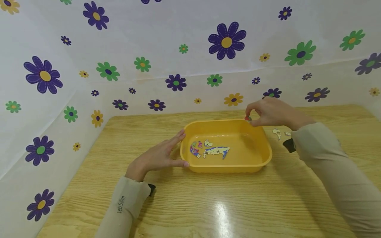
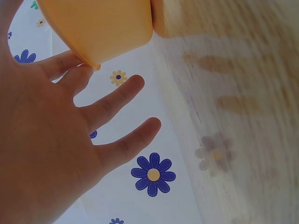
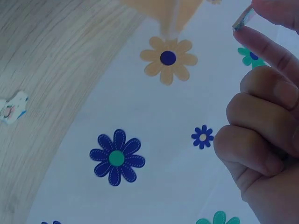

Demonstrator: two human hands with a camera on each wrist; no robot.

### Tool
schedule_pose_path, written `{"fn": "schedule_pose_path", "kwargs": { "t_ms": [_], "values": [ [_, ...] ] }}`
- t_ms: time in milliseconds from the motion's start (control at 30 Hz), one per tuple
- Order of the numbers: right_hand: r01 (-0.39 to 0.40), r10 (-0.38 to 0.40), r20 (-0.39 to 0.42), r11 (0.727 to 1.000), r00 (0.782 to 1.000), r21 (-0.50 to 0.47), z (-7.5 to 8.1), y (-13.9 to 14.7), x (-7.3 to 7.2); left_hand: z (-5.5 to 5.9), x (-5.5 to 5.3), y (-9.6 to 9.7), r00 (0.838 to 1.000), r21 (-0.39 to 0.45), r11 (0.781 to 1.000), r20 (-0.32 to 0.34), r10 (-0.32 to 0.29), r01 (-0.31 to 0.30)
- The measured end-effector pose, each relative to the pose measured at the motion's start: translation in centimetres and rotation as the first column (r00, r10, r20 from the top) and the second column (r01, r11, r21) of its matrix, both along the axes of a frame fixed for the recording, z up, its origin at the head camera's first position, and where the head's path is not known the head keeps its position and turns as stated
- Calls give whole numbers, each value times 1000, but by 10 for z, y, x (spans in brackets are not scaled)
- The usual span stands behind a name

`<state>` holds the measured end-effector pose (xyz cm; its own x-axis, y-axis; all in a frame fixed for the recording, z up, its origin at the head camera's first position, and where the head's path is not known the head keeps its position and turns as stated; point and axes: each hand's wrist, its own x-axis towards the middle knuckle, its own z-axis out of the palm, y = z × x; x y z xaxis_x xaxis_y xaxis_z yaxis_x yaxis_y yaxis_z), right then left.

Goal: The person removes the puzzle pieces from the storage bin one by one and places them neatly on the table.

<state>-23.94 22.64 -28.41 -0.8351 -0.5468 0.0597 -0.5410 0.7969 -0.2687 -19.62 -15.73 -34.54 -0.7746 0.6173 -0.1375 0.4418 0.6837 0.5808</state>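
Note:
A yellow plastic tub [image 1: 226, 168] stands on the table. My left hand [image 1: 159, 155] is spread at its left end, thumb on the near rim, fingertips on the side. In the left wrist view the outer fingers [image 2: 128, 144] extend straight, off the tub. Above the far right corner, my right hand [image 1: 272, 111] pinches a small red-and-green printed cut-out piece [image 1: 248, 118] between thumb and index finger; the right wrist view shows the piece [image 3: 243, 19] edge-on and the other fingers folded. Inside the tub, at the left, lie several cut-outs, including a long cream-and-blue piece [image 1: 216, 151].
Right of the tub, pale cut-out pieces [image 1: 276, 133] lie on the wooden table [image 1: 184, 205]. A flower-printed white sheet [image 1: 196, 62] rises behind the table and along its left side. The right forearm covers part of the table at the right.

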Motion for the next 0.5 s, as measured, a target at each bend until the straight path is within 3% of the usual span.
{"fn": "schedule_pose_path", "kwargs": {
  "t_ms": [500],
  "values": [
    [42, -42, 0, 999, 999, 13, -12, 44, 4, -1, 0, -1, 1000, 12, 1000, 2, -8, 8]
  ]
}}
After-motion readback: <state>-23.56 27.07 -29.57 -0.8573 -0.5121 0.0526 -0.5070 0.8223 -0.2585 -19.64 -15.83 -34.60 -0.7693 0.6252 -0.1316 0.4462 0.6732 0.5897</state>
